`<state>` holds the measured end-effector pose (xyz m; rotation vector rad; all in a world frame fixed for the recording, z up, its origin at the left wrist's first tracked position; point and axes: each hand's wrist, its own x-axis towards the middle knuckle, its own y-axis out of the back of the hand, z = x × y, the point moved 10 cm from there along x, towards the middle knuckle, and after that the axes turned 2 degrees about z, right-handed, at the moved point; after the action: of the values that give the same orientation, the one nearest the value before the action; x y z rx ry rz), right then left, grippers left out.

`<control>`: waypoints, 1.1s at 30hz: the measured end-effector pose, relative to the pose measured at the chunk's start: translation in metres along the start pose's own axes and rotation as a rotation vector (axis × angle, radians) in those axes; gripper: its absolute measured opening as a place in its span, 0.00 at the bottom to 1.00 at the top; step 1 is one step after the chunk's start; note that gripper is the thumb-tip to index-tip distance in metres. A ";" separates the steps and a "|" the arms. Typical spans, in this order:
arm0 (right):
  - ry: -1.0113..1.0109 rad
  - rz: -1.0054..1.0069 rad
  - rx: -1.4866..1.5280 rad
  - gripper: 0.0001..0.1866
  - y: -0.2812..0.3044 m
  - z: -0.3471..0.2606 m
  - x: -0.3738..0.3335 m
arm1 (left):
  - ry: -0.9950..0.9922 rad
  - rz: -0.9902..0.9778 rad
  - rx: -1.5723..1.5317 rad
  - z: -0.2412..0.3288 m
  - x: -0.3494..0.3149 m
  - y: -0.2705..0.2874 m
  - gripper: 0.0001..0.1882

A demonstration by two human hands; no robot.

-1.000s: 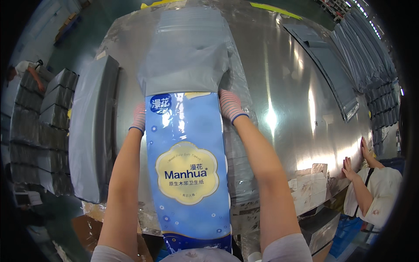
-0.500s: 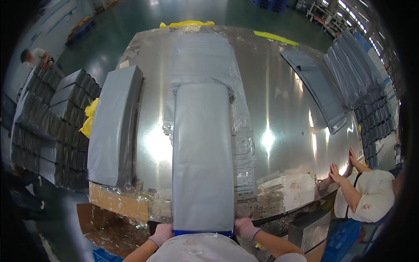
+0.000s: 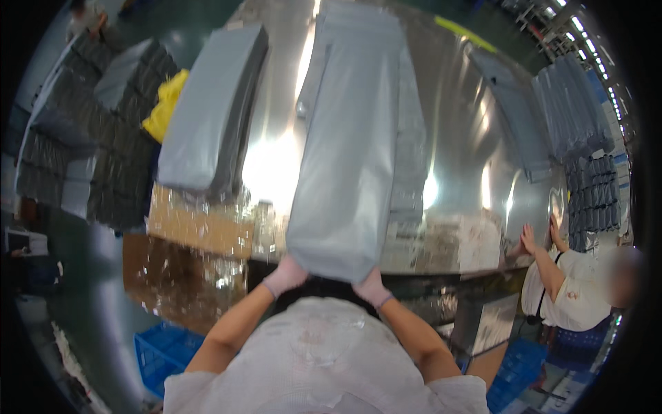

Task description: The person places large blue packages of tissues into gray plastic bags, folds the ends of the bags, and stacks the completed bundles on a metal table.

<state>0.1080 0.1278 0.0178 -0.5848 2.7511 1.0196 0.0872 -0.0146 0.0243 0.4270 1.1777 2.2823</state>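
Observation:
A long grey fabric cover (image 3: pixel 348 159) lies lengthwise in front of me over a box-like form, its near end overhanging the metal table edge. My left hand (image 3: pixel 287 276), in a pale pink glove, grips the near left corner of the cover. On the near right corner, my right hand (image 3: pixel 372 287), gloved the same way, is closed too. The fingertips of both hands are partly hidden by the fabric. Flat grey pieces (image 3: pixel 412 145) lie beneath and to the right of the cover. To the left stands another long grey covered block (image 3: pixel 210 110).
A co-worker's hands (image 3: pixel 529 240) rest on the metal table (image 3: pixel 455 172) at the right. Folded grey covers (image 3: pixel 510 114) lie beyond them. Stacked grey blocks (image 3: pixel 89 131) stand at the left. An open cardboard box (image 3: pixel 179 276) and blue crates (image 3: pixel 169 352) sit below the table edge.
The cover now hangs over the near end, where a blue edge showed before. Both hands have come closer together at its corners. The whole view has tilted down toward my body.

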 end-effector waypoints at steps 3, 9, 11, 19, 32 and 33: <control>0.001 0.154 -0.262 0.21 -0.022 0.023 -0.007 | 0.273 0.032 -0.528 -0.030 -0.024 -0.016 0.10; -0.687 -0.010 0.464 0.18 -0.006 0.117 -0.077 | 0.888 0.011 -0.873 -0.081 -0.125 0.011 0.11; -0.552 0.162 0.401 0.17 0.021 0.144 -0.097 | 0.985 -0.035 -0.844 -0.088 -0.152 0.021 0.11; -0.521 0.404 -0.219 0.18 0.031 0.091 -0.042 | 0.168 -0.120 -0.319 0.046 -0.048 0.032 0.13; -0.491 0.377 0.881 0.10 -0.019 0.094 -0.094 | 0.123 -0.369 -0.312 0.079 0.014 -0.035 0.14; -0.488 0.352 0.867 0.10 -0.017 0.084 -0.092 | 0.095 -0.363 -0.309 0.084 0.019 -0.039 0.14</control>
<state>0.1998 0.1988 -0.0309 0.2537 2.5150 -0.0732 0.1260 0.0706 0.0406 -0.0134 0.8418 2.1288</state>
